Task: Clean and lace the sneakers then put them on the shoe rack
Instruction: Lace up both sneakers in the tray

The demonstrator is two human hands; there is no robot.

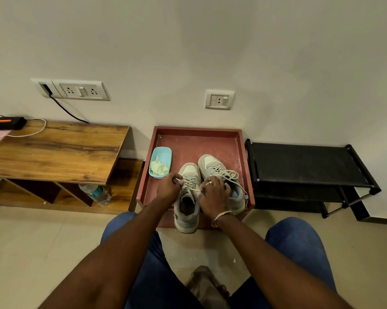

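Two grey and cream sneakers stand side by side on a red tray (210, 132). The left sneaker (187, 210) overhangs the tray's front edge, heel toward me. My left hand (168, 188) pinches its shoelace (191, 191) at the left eyelets. My right hand (213, 195) pinches the same lace on the right side, its fingers curled over the gap between the shoes. The right sneaker (212, 165) is laced, with loose lace ends lying across its top. A black shoe rack (308, 163) stands to the right of the tray, its top shelf bare.
A light blue dish (164, 153) with a pale green cloth (158, 168) sits in the tray's left part. A wooden bench (54, 150) stands on the left, a water bottle (96, 194) on its lower shelf. My knees in blue jeans frame the tiled floor.
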